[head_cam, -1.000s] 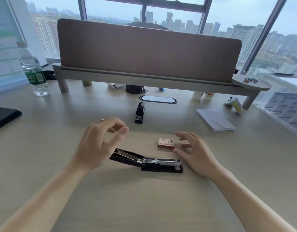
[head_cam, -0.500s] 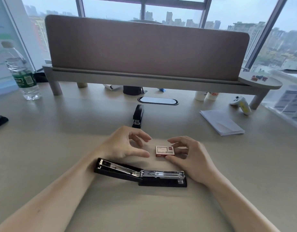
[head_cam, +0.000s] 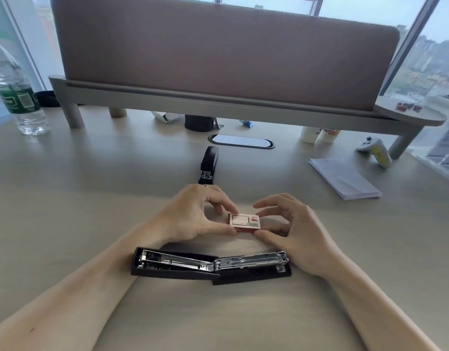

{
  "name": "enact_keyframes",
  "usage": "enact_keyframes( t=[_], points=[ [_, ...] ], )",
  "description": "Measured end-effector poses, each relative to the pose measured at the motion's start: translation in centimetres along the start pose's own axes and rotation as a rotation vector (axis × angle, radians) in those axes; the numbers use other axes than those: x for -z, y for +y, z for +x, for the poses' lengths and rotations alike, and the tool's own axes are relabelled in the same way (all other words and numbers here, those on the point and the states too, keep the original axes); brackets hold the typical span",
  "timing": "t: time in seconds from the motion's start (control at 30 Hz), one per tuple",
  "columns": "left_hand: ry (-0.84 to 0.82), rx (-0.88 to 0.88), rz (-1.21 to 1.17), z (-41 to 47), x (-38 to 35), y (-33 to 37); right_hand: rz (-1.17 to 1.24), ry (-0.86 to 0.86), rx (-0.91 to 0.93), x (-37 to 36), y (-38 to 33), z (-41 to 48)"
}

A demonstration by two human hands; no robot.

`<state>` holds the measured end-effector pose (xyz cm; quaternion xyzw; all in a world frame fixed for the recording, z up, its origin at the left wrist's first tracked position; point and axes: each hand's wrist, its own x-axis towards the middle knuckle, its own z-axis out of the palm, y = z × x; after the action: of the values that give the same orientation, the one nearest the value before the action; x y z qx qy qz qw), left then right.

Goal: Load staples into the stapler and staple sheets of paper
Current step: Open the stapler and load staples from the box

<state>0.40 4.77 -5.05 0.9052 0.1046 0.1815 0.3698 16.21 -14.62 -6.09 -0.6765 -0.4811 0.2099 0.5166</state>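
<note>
I have both hands on the small red-and-white staple box, which sits on the bench just beyond the opened stapler: my left hand pinches its left end between thumb and fingertips, and my right hand pinches its right end the same way. The stapler lies flat with its lid swung back, the bright metal magazine exposed, just nearer me than the box and between my forearms. The risk I see is in opening the box: pulled too sharply, the inner tray could slide out and scatter or snap the staple strips across the bench, and a wrist dragged back could knock the stapler askew or flip its lid shut. A second, closed stapler rests beyond the box, and the stack of paper lies well off to its right, untouched.
</note>
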Motion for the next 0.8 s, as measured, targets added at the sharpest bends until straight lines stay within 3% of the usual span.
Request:
enact_keyframes(
  t=[0.2,0.5,0.8],
  points=[
    [0.023,-0.011,0.026,-0.4,0.0,0.8,0.016,-0.084,0.014,-0.1,-0.2,0.1],
    [0.053,0.082,-0.076,-1.8,0.9,0.1,-0.061,-0.037,-0.053,0.3,0.1,-0.3],
    [0.057,0.071,0.025,-1.8,0.7,0.4,-0.021,-0.057,-0.038,0.2,0.5,-0.1]
  ],
)
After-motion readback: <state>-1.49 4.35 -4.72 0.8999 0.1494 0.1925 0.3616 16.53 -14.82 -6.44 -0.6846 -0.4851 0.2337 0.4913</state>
